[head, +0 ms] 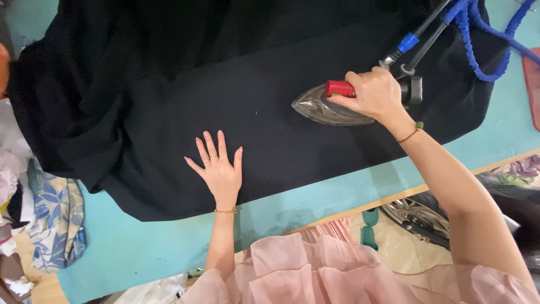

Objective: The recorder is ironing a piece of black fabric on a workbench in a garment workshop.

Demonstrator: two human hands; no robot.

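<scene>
Head view: right hand (376,93) grips iron (329,106) on black cloth (225,95); left hand (220,171) flat

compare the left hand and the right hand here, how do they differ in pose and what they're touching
The left hand lies flat, fingers spread, on the black cloth; the right hand is curled around the handle of the iron. The left hand sits near the cloth's lower edge, the right hand higher up. Both wear a thin bracelet.

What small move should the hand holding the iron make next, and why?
Probably slide the iron leftward across the black cloth: the right hand grips its handle, its tip points left, and the left hand lies flat on the cloth there.
</scene>
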